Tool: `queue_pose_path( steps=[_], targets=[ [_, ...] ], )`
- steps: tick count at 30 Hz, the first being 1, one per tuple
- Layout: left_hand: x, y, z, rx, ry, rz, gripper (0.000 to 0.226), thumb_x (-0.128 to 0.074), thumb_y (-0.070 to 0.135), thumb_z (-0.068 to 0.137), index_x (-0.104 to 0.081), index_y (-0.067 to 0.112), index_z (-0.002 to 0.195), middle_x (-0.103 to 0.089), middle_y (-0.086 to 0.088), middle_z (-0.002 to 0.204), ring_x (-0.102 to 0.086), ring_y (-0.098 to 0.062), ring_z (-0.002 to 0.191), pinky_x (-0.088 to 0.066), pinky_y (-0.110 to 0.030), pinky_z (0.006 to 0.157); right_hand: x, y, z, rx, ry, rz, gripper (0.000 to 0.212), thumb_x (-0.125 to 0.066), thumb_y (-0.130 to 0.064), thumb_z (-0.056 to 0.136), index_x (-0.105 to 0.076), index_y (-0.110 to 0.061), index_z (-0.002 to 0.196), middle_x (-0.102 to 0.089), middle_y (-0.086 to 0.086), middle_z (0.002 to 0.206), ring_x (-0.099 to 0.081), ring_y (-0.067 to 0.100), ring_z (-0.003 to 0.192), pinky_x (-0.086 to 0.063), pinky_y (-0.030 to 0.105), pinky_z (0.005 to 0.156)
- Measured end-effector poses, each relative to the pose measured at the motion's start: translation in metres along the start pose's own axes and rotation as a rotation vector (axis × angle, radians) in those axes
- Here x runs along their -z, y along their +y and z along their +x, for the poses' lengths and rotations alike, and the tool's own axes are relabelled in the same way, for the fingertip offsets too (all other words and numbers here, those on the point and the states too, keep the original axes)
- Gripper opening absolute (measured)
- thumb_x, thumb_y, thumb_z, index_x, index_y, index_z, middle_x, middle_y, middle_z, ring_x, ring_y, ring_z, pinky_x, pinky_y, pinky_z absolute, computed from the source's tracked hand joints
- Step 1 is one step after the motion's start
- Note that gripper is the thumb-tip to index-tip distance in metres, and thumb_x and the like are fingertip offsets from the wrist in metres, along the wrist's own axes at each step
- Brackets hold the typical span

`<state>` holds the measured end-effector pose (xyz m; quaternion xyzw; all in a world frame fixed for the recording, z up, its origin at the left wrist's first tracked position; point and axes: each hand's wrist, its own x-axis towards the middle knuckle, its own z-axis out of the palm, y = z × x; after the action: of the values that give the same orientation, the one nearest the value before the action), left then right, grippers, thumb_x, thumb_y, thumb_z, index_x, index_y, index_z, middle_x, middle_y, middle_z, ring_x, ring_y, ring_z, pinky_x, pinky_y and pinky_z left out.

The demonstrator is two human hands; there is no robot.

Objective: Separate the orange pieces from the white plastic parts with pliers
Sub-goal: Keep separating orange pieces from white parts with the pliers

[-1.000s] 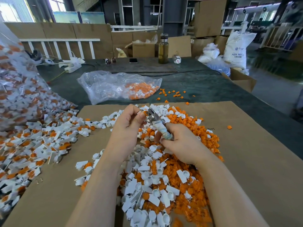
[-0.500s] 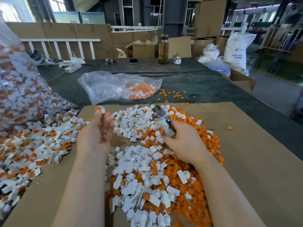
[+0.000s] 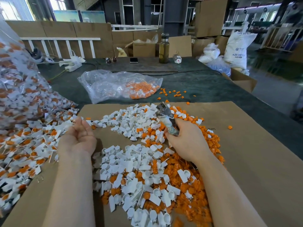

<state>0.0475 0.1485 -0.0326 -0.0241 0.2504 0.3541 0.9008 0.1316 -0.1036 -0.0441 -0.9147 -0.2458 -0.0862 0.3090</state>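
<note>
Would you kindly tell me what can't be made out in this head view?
- Pliers: the handles are hidden inside the right hand; whether the tip holds a piece is too small to tell.
- Left hand: fingertips are blurred, so any held part is unclear.
- Large bag of parts: cut off by the left edge.

- Factory or warehouse floor, wide and dim, with steel columns point(image 3: 173, 12) and high windows point(image 3: 11, 9).
- Stacked cardboard boxes point(image 3: 209, 15) along the back.
- Printed white resin sack point(image 3: 236, 49) at the right.
- Worktable under green cloth point(image 3: 205, 89) and cardboard sheets point(image 3: 254, 145).
- Heaps of small plastic parts point(image 3: 139, 161), more in clear bags point(image 3: 114, 86).
</note>
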Motion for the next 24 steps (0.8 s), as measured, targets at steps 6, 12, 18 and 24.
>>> queue_pose_path(
  steps=[6,12,18,24],
  targets=[
    [-0.008,-0.036,-0.022,-0.137,-0.309,1.231,0.011,-0.071,0.029,0.088,-0.071,0.019,0.094,-0.072,0.009,0.081,-0.062,-0.006,0.073,-0.051,-0.024,0.067,0.000,-0.001,0.000,-0.002,0.024,-0.028,0.014,-0.059,-0.030,0.088,-0.049,-0.027,0.079,-0.056,-0.008,0.069,-0.052,0.010,0.061,-0.037,0.027,0.047],
    [0.005,-0.065,-0.030,-0.471,-0.561,2.042,0.013,-0.072,0.024,0.090,-0.071,0.036,0.093,-0.066,0.016,0.090,-0.067,-0.009,0.071,-0.051,-0.023,0.059,0.001,-0.002,-0.001,-0.014,0.005,-0.046,0.010,-0.059,-0.031,0.087,-0.051,-0.025,0.085,-0.057,-0.007,0.072,-0.055,0.012,0.064,-0.049,0.033,0.052],
    [0.010,-0.080,-0.023,-0.596,-0.687,2.346,0.027,-0.071,0.022,0.091,-0.073,0.032,0.115,-0.070,0.005,0.108,-0.062,-0.009,0.081,-0.051,-0.024,0.080,0.000,-0.003,-0.002,-0.014,0.003,-0.056,0.019,-0.059,-0.033,0.085,-0.044,-0.027,0.076,-0.055,-0.006,0.068,-0.053,0.015,0.061,-0.047,0.035,0.050],
    [0.011,-0.080,-0.025,-0.531,-0.695,2.146,0.015,-0.076,0.023,0.086,-0.072,0.034,0.096,-0.068,0.016,0.088,-0.063,-0.002,0.080,-0.049,-0.019,0.069,-0.001,-0.004,0.000,0.010,0.026,-0.046,0.014,-0.059,-0.033,0.088,-0.049,-0.027,0.081,-0.055,-0.009,0.068,-0.052,0.010,0.060,-0.041,0.029,0.048]
  ],
)
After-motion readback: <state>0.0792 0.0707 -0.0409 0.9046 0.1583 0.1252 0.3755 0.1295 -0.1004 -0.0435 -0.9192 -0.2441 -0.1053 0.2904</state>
